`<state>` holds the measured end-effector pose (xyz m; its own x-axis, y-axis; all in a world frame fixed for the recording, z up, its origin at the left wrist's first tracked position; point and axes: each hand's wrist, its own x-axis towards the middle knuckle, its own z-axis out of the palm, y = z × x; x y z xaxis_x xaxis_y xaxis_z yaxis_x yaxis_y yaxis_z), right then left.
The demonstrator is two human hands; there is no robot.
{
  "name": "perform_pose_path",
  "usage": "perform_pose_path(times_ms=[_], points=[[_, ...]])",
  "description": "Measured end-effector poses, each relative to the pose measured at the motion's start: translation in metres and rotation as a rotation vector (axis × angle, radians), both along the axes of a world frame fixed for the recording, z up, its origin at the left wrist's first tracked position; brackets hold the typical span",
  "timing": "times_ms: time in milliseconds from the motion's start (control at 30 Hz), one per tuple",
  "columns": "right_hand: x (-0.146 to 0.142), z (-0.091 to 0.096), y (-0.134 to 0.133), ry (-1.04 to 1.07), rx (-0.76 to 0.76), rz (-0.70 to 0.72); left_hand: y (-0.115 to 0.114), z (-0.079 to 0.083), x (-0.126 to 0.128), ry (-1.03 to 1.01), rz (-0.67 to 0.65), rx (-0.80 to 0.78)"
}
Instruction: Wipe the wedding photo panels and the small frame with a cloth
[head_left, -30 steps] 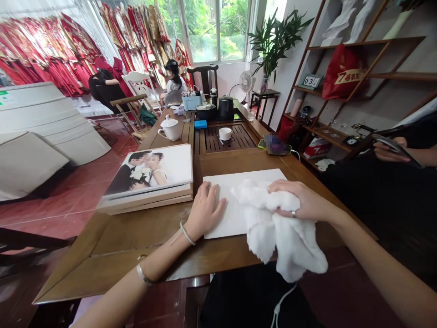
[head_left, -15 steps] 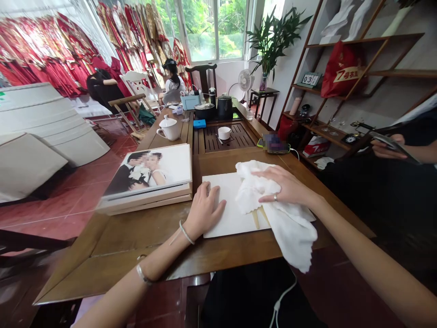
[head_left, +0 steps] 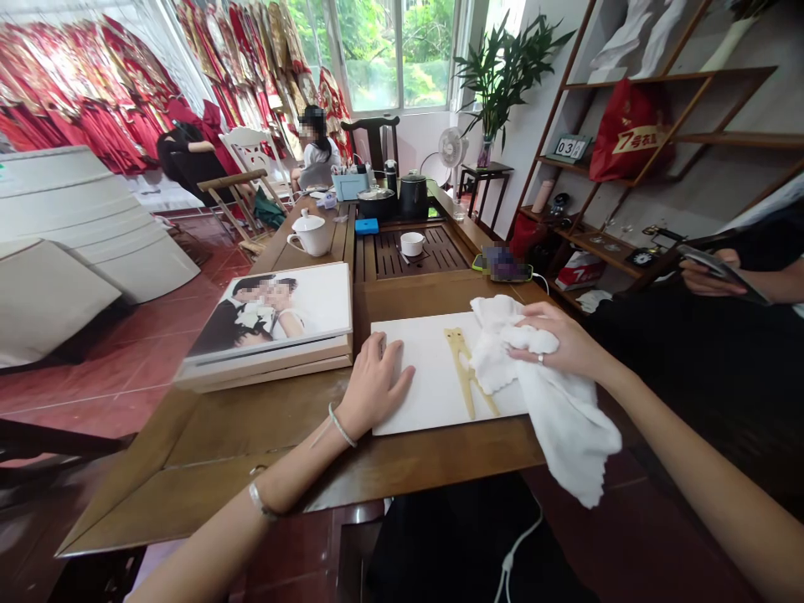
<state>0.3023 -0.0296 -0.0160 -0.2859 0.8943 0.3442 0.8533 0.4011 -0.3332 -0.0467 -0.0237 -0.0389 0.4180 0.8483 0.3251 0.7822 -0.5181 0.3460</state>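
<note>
A white panel lies flat on the wooden table near its front edge. On its face is a yellowish, two-legged stand-like piece, partly covered by a white cloth. My right hand grips the bunched cloth at the right part of the panel, and the cloth's loose end hangs past the table edge. Fingers spread, my left hand rests on the panel's left edge. Left of it lies a stack of framed photos, the top one showing a couple.
Behind the panel are a slatted tea tray with a white cup, a lidded white mug and a phone on a cable. At right, a person's hand holds a device. Wooden table extends left.
My right hand has moved right with the cloth, uncovering more of the yellowish piece on the panel. My left hand has stayed in place.
</note>
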Motion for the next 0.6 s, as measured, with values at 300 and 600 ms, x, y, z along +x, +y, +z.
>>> perform_pose_path(times_ms=[300,600], points=[[-0.042,0.011,0.012,-0.141,-0.026,0.110,0.000,0.003,0.000,0.037,0.004,-0.025],[-0.019,0.008,-0.054,-0.084,-0.030,0.251,0.000,0.001,0.001,0.036,-0.004,-0.001]])
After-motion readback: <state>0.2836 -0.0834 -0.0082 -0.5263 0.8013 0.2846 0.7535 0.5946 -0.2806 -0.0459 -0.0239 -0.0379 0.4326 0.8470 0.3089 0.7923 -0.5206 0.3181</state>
